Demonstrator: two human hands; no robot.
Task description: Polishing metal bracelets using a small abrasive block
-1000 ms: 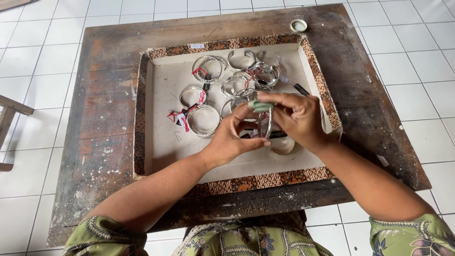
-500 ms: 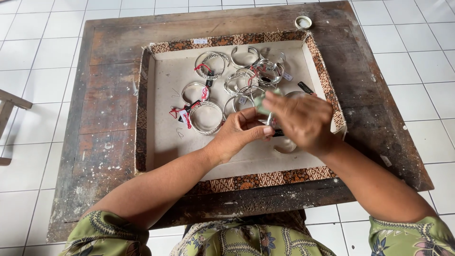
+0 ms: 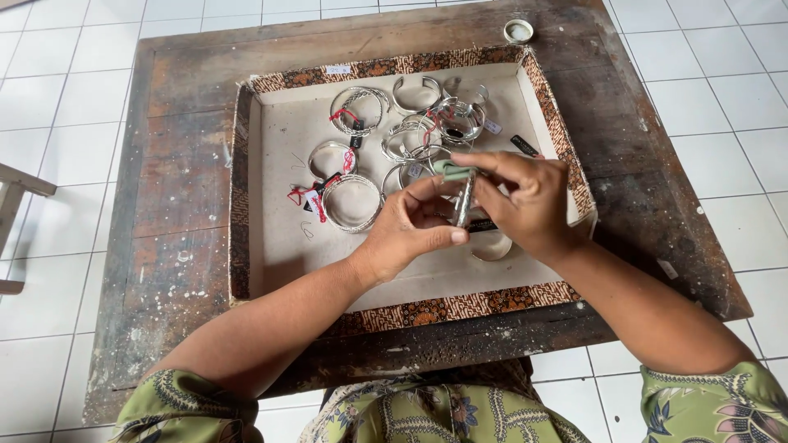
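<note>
Both hands meet over the right half of a shallow tray [image 3: 410, 283] with a patterned border. The left hand [image 3: 410, 234] comes in from the lower left, forearm laid diagonally across the tray's near rim, fingers curled and thumb pressed forward, closed on a silver bangle [image 3: 465, 201] held on edge. The right hand [image 3: 525, 205] reaches in from the lower right, its forearm crossing the tray's right corner, and its fingertips pinch a small pale green cloth [image 3: 454, 171] against the top of that bangle. The bangle sits between the two hands, lifted above the tray floor.

Behind the hands, a cluster of silver bangles [image 3: 394, 139] with red tags lies in the far half of the tray, some touching one another. One more bangle [image 3: 491, 246] rests just beneath the right hand. The left part of the tray floor is bare, and so is the strip along its near rim.

The tray sits on a worn wooden counter [image 3: 172, 205], whose left side lies open. A small round lid [image 3: 518, 31] stands near the far right edge.
</note>
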